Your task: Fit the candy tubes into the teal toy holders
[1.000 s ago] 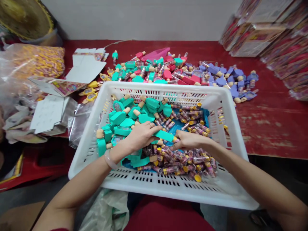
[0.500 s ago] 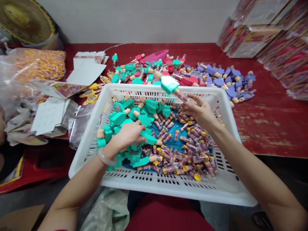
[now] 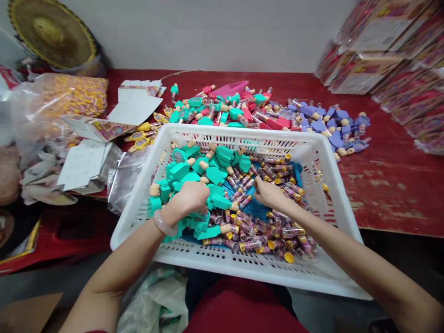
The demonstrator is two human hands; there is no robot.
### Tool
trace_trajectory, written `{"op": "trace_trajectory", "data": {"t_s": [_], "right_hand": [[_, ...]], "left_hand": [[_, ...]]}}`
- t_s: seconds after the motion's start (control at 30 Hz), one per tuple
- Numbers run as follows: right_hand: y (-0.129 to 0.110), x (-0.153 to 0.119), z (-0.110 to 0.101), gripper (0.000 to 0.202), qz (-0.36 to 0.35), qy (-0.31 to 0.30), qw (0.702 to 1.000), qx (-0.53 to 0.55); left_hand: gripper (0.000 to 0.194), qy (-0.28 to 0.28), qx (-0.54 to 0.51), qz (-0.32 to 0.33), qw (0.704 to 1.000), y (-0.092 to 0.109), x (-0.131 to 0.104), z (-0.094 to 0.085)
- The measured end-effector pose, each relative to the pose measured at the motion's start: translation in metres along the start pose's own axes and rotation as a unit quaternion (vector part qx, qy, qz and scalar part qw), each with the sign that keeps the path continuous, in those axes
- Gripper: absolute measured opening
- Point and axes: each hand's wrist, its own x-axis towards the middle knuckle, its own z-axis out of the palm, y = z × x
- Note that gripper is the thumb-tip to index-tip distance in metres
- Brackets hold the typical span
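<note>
A white plastic basket (image 3: 243,273) holds teal toy figures (image 3: 179,171) with beige knob ends on its left side. Small clear tubes with yellow caps (image 3: 251,243) fill its right side, over a blue sheet. My left hand (image 3: 190,200), a pale bangle on its wrist, is curled closed over the teal figures and seems to grip one; the fingertips are hidden. My right hand (image 3: 269,194) is down among the tubes with its fingers drawn together. Whatever lies in that pinch is hidden.
Behind the basket, teal, red and purple figures (image 3: 317,113) lie heaped on the red table (image 3: 388,185). Folded cartons (image 3: 83,164) and a bag of yellow-capped pieces (image 3: 74,95) are on the left. Wrapped packages (image 3: 374,69) are stacked at the right. A straw hat leans behind.
My right hand has let go of a teal figure, which now lies on the heap behind the basket, and has come down to the tubes. My left hand's fingers have curled tighter.
</note>
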Motion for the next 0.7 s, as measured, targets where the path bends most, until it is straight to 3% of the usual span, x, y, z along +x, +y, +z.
{"op": "trace_trajectory", "data": {"t_s": [0.1, 0.13, 0.23, 0.33, 0.43, 0.53, 0.7], "right_hand": [[-0.012, -0.020, -0.020, 0.037, -0.060, 0.053, 0.987, 0.140], [-0.015, -0.027, -0.024, 0.034, -0.098, 0.062, 0.976, 0.184], [-0.023, -0.043, -0.028, 0.023, -0.190, 0.101, 0.952, 0.217], [-0.023, -0.045, -0.027, 0.018, -0.209, 0.137, 0.954, 0.167], [-0.020, -0.040, -0.026, 0.010, -0.196, 0.126, 0.968, 0.096], [-0.018, -0.037, -0.026, 0.008, -0.171, 0.121, 0.977, 0.026], [-0.021, -0.042, -0.022, 0.011, -0.181, 0.181, 0.965, -0.057]], "left_hand": [[0.046, 0.018, -0.142, 0.032, 0.989, 0.000, -0.005, -0.009], [0.050, 0.035, -0.234, 0.058, 0.970, 0.000, -0.006, -0.012], [0.057, 0.052, -0.475, 0.112, 0.871, 0.007, -0.007, -0.018], [0.053, -0.003, -0.557, 0.097, 0.825, 0.019, -0.006, -0.016], [0.049, -0.005, -0.555, 0.113, 0.824, 0.030, -0.005, -0.009], [0.043, 0.031, -0.512, 0.129, 0.849, 0.039, -0.003, -0.004], [0.037, 0.072, -0.493, 0.125, 0.858, 0.048, -0.005, 0.000]]}}
